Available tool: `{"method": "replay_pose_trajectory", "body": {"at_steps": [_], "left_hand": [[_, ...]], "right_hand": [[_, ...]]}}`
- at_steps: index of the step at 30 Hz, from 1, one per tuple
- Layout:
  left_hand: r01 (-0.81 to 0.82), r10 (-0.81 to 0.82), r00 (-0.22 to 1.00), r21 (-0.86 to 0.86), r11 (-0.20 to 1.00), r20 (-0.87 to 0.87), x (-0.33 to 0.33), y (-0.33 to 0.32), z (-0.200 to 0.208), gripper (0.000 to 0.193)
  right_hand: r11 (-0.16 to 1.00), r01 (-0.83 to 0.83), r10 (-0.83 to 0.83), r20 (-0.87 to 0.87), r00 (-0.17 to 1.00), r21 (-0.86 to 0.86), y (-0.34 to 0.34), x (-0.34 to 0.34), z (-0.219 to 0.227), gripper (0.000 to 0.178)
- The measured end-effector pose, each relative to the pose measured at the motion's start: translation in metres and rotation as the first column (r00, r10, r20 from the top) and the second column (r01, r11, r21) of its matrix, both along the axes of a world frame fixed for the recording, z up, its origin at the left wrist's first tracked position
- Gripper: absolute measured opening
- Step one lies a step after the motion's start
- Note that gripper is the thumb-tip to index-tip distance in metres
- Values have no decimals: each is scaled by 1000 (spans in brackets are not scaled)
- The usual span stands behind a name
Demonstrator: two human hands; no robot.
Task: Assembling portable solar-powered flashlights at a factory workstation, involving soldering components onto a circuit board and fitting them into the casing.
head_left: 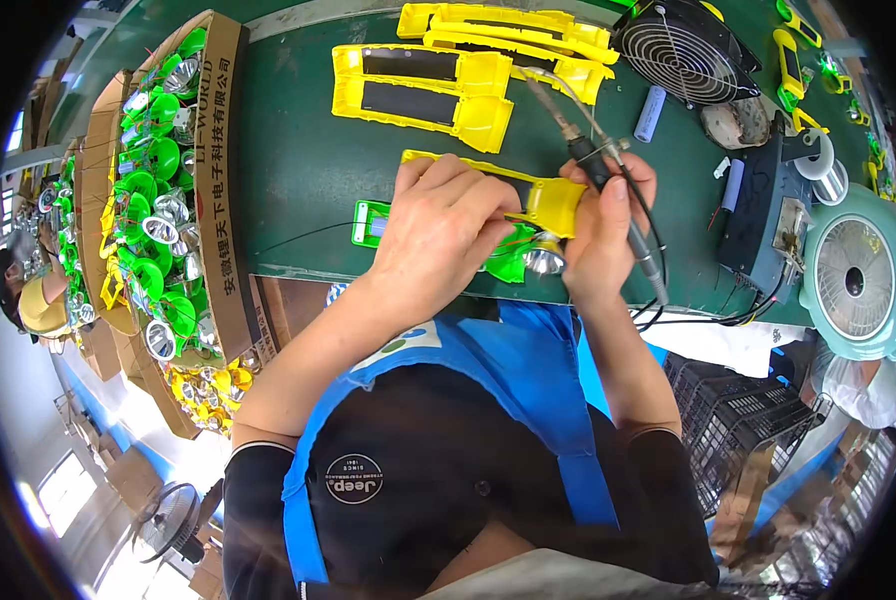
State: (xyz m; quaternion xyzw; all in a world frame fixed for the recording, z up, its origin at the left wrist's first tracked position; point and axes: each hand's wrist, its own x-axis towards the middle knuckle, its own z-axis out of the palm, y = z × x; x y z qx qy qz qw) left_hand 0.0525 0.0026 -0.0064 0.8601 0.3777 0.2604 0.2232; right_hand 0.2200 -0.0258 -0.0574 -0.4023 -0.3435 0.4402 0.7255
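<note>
My right hand [608, 215] is closed on a soldering iron [640, 255], whose metal end slants up and left, away from me. Its thumb and palm lie against the right end of a yellow plastic casing [550, 203]. My left hand [438, 230] bends over the casing's middle, fingers pinched together near thin wires; what they hold is hidden. Below the casing sits a green lamp part [508, 262] with a shiny reflector [544, 256]. A green-framed piece [370, 223] with a wire pokes out left of my left hand.
Several yellow casings [423, 90] lie at the back. To the right are a black fan [683, 55], a blue cylindrical cell [650, 113], a dark box-shaped unit [758, 205], a solder spool [826, 178] and a pale green fan [853, 275]. A cardboard box [223, 190] of green lamp parts stands left.
</note>
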Motion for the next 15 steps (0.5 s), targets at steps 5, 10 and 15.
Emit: {"method": "replay_pose_trajectory", "body": {"at_steps": [5, 10, 15], "left_hand": [[-91, 105, 986, 114, 989, -129, 4, 0, -8, 10], [-18, 18, 918, 2, 1000, -397, 9, 12, 10, 9], [19, -20, 779, -8, 1000, -627, 22, 21, 10, 12]], "right_hand": [[995, -96, 96, -117, 988, 13, -16, -10, 0, 29], [996, -87, 91, -193, 977, 26, -20, -5, -4, 34], [997, -68, 72, -212, 975, 27, -22, -2, -9, 34]]}}
